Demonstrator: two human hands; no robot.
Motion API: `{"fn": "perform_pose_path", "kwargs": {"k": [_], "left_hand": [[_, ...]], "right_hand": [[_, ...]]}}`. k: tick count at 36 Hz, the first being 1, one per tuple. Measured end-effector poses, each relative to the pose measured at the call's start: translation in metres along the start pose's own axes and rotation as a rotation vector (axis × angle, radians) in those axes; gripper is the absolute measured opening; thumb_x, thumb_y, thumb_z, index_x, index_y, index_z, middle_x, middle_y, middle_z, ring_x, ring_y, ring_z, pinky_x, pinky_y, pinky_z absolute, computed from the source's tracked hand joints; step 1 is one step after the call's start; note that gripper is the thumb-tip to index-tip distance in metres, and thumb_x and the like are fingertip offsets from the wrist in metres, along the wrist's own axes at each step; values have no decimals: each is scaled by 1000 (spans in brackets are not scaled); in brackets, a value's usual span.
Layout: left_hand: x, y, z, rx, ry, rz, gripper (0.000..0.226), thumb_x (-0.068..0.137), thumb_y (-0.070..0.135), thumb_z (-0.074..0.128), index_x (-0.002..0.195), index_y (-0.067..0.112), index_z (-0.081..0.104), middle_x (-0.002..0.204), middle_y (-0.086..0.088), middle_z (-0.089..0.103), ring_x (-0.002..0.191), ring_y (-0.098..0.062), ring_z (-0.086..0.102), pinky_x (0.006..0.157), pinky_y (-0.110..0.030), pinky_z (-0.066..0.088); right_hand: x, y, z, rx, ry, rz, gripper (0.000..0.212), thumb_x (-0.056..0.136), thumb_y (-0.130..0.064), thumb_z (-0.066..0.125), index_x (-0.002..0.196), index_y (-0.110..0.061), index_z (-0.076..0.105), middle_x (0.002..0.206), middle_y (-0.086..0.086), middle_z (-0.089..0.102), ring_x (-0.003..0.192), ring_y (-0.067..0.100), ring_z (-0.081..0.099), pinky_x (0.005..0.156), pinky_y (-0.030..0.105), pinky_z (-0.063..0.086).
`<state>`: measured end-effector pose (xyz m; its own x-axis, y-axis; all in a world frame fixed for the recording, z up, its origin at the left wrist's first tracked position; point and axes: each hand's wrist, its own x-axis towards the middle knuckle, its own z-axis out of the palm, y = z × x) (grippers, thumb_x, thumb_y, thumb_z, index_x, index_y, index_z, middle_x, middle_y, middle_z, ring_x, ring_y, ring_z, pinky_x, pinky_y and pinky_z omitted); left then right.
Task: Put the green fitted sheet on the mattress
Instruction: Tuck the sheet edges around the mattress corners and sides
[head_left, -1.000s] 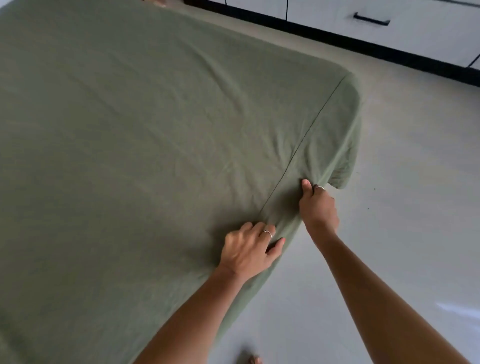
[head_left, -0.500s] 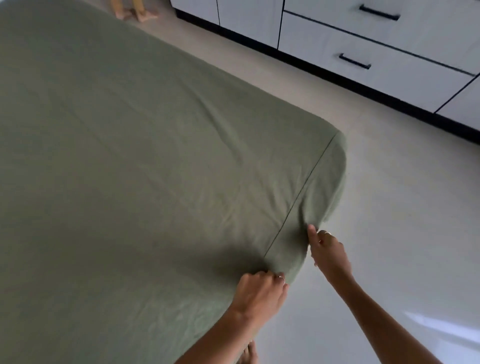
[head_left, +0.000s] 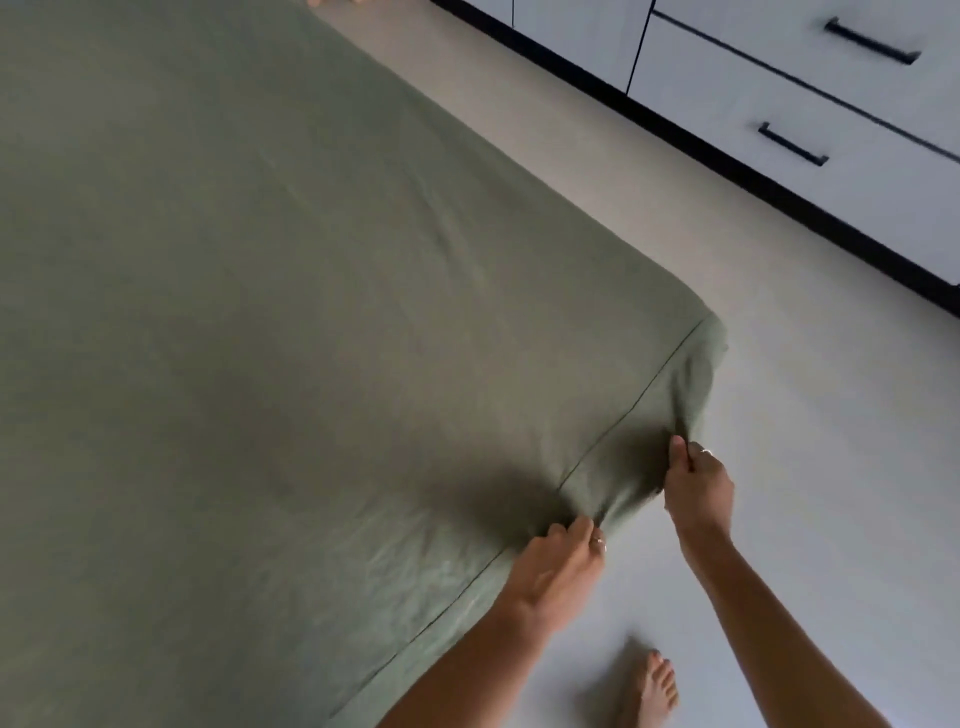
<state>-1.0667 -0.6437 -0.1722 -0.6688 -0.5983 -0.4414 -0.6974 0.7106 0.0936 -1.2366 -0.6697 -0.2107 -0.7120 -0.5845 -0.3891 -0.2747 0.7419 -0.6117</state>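
Observation:
The green fitted sheet (head_left: 311, 338) lies spread over the whole mattress, which it hides; a dark seam runs along the near right edge toward the corner. My left hand (head_left: 558, 566) grips a bunch of the sheet at that edge, fingers curled under the fabric. My right hand (head_left: 698, 491) pinches the hanging side of the sheet just below the corner, thumb on top. The cloth between the two hands is gathered and wrinkled.
Pale floor (head_left: 831, 467) runs along the right of the bed. White drawers with black handles (head_left: 792, 145) and a black plinth stand at the upper right. My bare foot (head_left: 652, 686) is on the floor near the bed's edge.
The view has shifted, so bed and hands sit lower right in frame. My left hand went from lying on top of the sheet to gripping its edge. My right hand keeps its pinch.

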Motion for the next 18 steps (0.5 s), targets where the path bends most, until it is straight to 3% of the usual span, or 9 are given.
{"fn": "perform_pose_path", "kwargs": {"k": [2,5,6,8,10,13,15,18], "left_hand": [[-2,3,-6,-38,-120,53,26,79,6,61,105,3,62,99,-11,56,75,-28,62,48,-34,35],[-6,3,-25,-85,-149,20,25,58,25,79,80,20,69,76,4,60,52,-12,61,39,-25,23],[-3,1,-23,-78,-182,39,22,65,22,75,85,18,68,81,1,62,58,-16,64,41,-26,28],[5,-2,-28,-58,-202,81,24,87,6,51,109,6,59,105,-11,59,86,-32,65,54,-36,34],[18,-3,-34,-53,-137,60,25,92,5,41,114,5,54,112,-14,57,96,-36,61,59,-39,34],[41,2,-50,-173,-4,-54,25,97,27,43,108,12,58,107,-7,60,96,-28,63,60,-37,46],[61,7,-58,-195,70,-115,34,98,38,40,116,13,54,114,-7,56,104,-27,58,67,-39,47],[90,16,-72,-173,144,-169,41,97,43,41,121,11,51,118,-7,53,106,-27,56,66,-38,43]], "right_hand": [[0,9,-5,34,-14,18,42,99,-40,39,61,-21,42,74,12,55,80,40,60,74,44,49],[0,9,-10,68,-77,23,40,99,-39,39,63,-23,46,73,14,56,75,36,59,73,43,50],[2,7,-11,66,-127,17,40,100,-38,38,65,-22,48,73,17,57,70,34,58,69,41,51],[8,2,-19,18,-221,4,43,100,-40,37,67,-16,50,74,20,60,66,34,58,62,38,51],[22,-1,-30,-23,-226,-10,48,98,-46,35,67,-14,52,75,18,62,71,37,60,70,44,53],[50,-14,-55,-26,-231,-11,54,97,-53,33,76,-8,55,75,15,63,65,34,62,75,46,54],[73,-26,-67,-53,-253,-18,57,94,-60,31,86,-10,56,84,16,66,75,35,64,76,45,54],[105,-47,-76,-75,-332,-10,58,98,-54,26,107,-5,57,93,20,63,72,35,64,63,34,51]]}}
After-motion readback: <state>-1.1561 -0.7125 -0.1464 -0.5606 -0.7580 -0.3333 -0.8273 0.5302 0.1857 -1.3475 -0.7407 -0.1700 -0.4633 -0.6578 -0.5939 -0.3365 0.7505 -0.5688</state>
